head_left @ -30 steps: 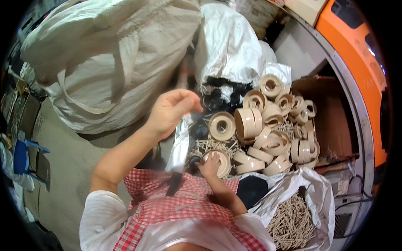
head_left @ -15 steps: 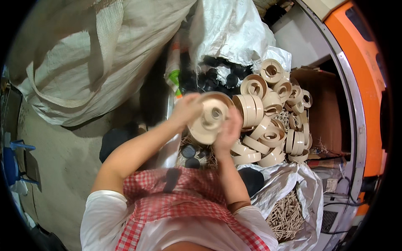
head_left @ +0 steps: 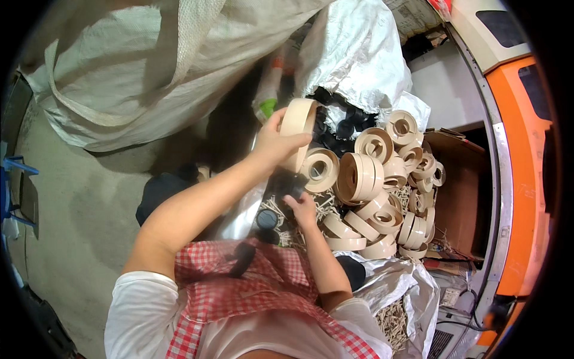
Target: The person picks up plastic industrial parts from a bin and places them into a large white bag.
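My left hand [head_left: 276, 143] grips a wide beige plastic ring [head_left: 298, 122] by its side, holding it on edge with the thumb across it. Just below that ring, my right hand [head_left: 304, 210] has its fingertips closed on a dark, blurred black plastic cap [head_left: 288, 183]. A beige round part with a hole in its middle [head_left: 320, 170] sits between my hands and the pile. Close to my apron lies another round black cap [head_left: 267, 219], among small beige sticks.
Several beige rings and round parts [head_left: 359, 178] are heaped to the right, beside a cardboard box [head_left: 460, 173]. Black caps [head_left: 347, 128] spill from a white sack [head_left: 353, 54] behind. A large woven bag [head_left: 119, 78] stands far left. An open sack of beige sticks [head_left: 391, 323] is near right.
Both hands were on one beige round part. Now the left hand holds a beige ring farther up, while the right has let go, moved down and closed on a black cap.
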Demonstrator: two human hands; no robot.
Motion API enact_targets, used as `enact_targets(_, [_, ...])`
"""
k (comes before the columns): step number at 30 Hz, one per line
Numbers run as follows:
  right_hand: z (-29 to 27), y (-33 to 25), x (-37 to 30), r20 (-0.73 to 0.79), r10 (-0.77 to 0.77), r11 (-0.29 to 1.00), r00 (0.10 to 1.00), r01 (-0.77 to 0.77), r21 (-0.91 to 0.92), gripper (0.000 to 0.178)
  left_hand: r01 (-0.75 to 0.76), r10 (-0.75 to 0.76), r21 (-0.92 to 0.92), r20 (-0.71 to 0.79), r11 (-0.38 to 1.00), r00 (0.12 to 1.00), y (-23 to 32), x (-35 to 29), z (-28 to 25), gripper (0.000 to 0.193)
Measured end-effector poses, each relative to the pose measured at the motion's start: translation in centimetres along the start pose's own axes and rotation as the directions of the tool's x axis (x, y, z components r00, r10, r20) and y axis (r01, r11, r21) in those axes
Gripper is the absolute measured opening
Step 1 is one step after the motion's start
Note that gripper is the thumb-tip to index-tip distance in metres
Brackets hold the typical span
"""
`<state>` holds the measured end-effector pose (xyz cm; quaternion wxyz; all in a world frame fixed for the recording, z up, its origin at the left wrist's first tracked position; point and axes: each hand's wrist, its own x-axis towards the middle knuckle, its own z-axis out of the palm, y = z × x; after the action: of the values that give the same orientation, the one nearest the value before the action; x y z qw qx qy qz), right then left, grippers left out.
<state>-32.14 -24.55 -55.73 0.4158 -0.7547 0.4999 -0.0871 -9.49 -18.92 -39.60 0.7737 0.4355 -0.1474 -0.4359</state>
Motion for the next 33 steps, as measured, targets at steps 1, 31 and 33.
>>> enact_targets(1, [-1.3, -1.5, -1.3, -0.129, -0.106, 0.994, 0.986, 0.105, -0.014, 0.024, 0.052, -0.053, 0.088, 0.009, 0.995, 0.999, -0.4, -0.1, 0.0, 0.058])
enact_targets(31, [-7.3, -9.2, -4.9, 0.24, -0.116, 0.791, 0.964, -0.056, 0.609, 0.085, 0.081, -0.375, 0.532, 0.474, 0.843, 0.797, -3.8, -4.7, 0.8, 0.063])
enact_targets(33, [-8.4, -8.7, -4.1, 0.486, -0.009, 0.494, 0.874, -0.419, 0.762, 0.089, 0.105, -0.396, 0.525, 0.48, 0.844, 0.783, -4.0, -4.8, 0.9, 0.063])
